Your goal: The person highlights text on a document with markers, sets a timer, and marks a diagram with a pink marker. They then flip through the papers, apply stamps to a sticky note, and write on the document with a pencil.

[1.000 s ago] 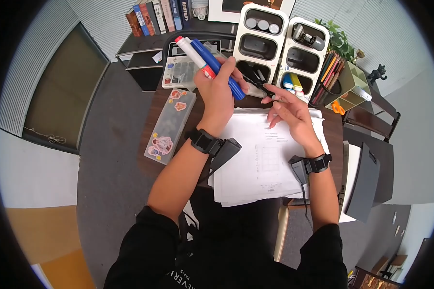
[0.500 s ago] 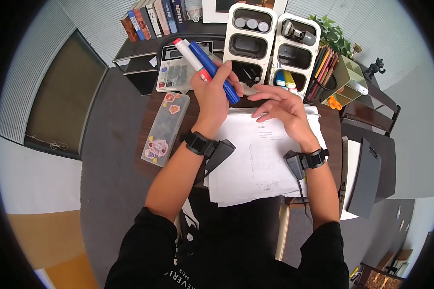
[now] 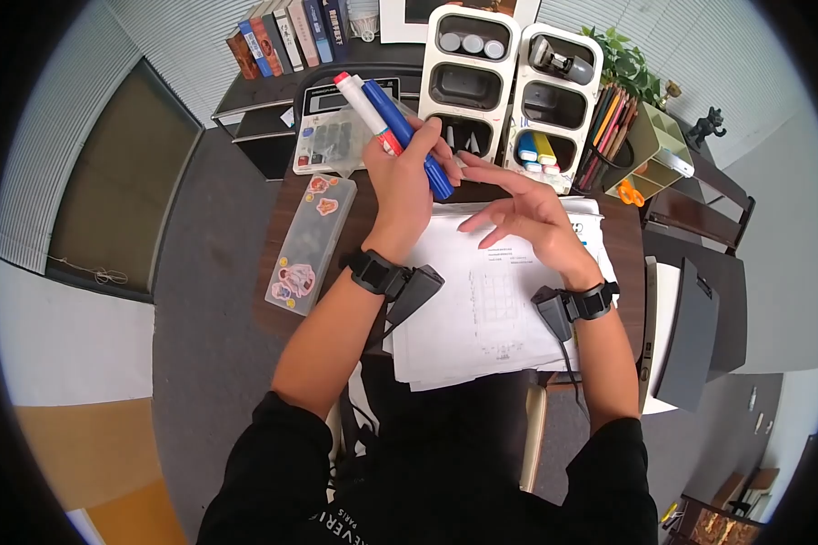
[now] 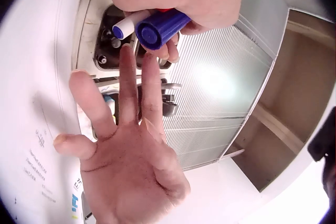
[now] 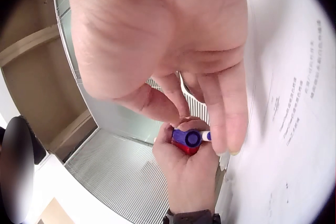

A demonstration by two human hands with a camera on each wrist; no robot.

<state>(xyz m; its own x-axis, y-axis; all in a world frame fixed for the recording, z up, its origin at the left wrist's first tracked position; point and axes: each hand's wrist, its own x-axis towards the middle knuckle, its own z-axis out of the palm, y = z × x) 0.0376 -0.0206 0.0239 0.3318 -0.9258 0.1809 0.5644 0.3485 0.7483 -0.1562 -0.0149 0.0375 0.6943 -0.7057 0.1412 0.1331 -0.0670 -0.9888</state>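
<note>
My left hand grips a thick blue marker and a white marker with a red cap, held slanting above the table. A white barrel with a blue end shows beside the blue marker in the left wrist view. My right hand hovers over the papers, fingers spread and loosely bent, holding nothing. Its fingertips reach close to the lower end of the blue marker. Just beyond the hands, a white organizer has dark pens with pale tips in its lowest compartment.
A second white organizer holds blue and yellow highlighters. Right of it are pencils in a mesh holder and orange scissors. A stickered pencil case and a clear-lidded case occupy the left side.
My right hand has released a black pen at the organizer's lowest compartment and moved left toward my left hand. My left hand keeps its grip on the markers.
</note>
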